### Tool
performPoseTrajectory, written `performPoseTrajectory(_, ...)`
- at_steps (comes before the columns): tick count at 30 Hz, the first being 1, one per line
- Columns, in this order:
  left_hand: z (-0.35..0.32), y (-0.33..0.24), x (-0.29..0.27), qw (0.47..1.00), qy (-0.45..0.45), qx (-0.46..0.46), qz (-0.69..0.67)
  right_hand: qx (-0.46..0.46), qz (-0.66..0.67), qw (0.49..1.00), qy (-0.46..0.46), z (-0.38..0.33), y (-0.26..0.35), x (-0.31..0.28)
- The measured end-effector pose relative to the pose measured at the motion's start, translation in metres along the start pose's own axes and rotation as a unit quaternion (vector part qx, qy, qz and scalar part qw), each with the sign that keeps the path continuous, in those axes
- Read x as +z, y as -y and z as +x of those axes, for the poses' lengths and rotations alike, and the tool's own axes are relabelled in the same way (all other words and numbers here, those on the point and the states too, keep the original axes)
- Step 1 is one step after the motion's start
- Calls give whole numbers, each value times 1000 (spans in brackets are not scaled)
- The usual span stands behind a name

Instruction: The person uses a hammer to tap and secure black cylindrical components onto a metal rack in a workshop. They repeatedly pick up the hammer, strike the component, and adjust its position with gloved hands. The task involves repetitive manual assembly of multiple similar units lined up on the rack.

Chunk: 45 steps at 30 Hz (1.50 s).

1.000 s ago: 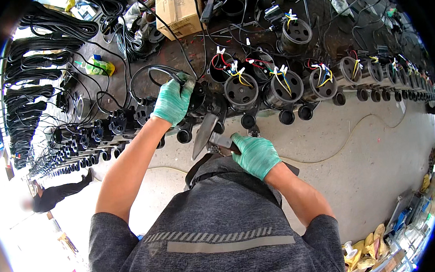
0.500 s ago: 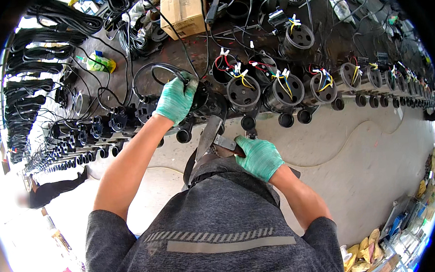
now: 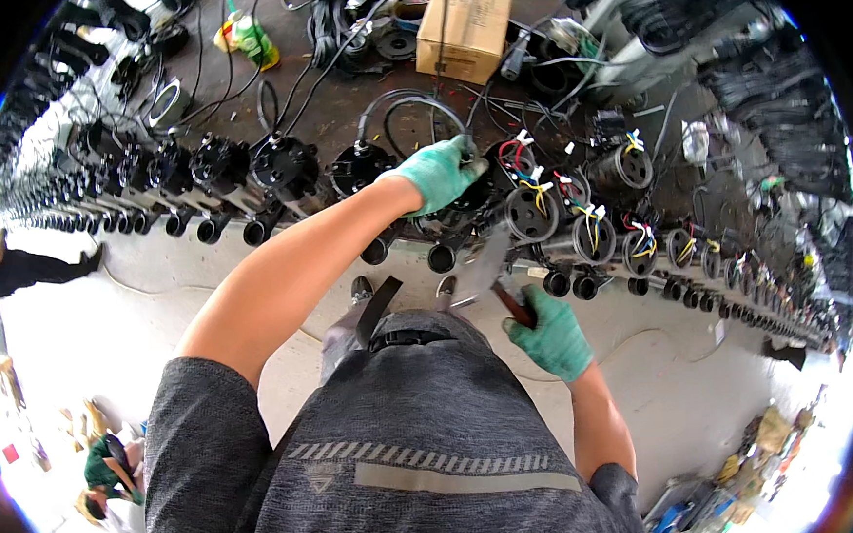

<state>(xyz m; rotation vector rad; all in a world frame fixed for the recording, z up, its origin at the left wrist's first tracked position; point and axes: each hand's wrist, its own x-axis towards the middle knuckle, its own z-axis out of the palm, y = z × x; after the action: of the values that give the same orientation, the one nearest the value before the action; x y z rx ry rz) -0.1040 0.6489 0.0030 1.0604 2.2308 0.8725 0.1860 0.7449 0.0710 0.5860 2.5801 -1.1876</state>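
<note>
My left hand [image 3: 441, 176], in a green glove, is closed at the top of a dark cylindrical housing, where a looped black cable [image 3: 406, 96] meets my fingers. The glove hides just how it grips there. My right hand [image 3: 554, 337], gloved alike, is wrapped round the brown handle of a cleaver [image 3: 485, 266]. Its broad grey blade, smeared by motion, points up toward the bench edge, beside an open housing [image 3: 531, 213] with yellow and blue wires. A capped black housing [image 3: 286, 168] stands left of my left hand.
A long row of housings lines the dark bench [image 3: 337, 86], with short black pipe mouths [image 3: 441, 258] jutting over its front edge. Behind are a cardboard box [image 3: 461, 30], a green bottle [image 3: 253, 41] and coiled cables [image 3: 773, 99]. Another person [image 3: 107, 467] is at lower left.
My view has turned and shifted along the bench. My right hand has moved outward and lower, and the cleaver's blade has swung upright. My left hand remains at the cable and housing.
</note>
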Motion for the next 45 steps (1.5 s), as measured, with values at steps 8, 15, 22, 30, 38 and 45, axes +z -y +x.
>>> performPoseTrajectory(8, 4, -11, -14, 994, 93, -37, -37, 99, 56, 990, -78, -5, 8, -14)
performPoseTrajectory(15, 4, -6, -10, 996, 85, -14, -25, 13, -122, 992, -30, -1, 22, 3)
performPoseTrajectory(22, 0, -11, -12, 997, 74, -16, -14, 20, -251, 968, 14, 15, 19, 17)
performPoseTrajectory(30, -8, -15, -18, 998, 58, -5, 1, 6, -323, 945, 39, 29, 17, 10)
performPoseTrajectory(38, -12, -16, -16, 999, 49, 0, 20, -45, -330, 943, 12, 35, 7, 4)
performPoseTrajectory(45, -11, -15, -15, 999, 42, 7, 23, -36, -359, 931, 48, 39, 2, -4)
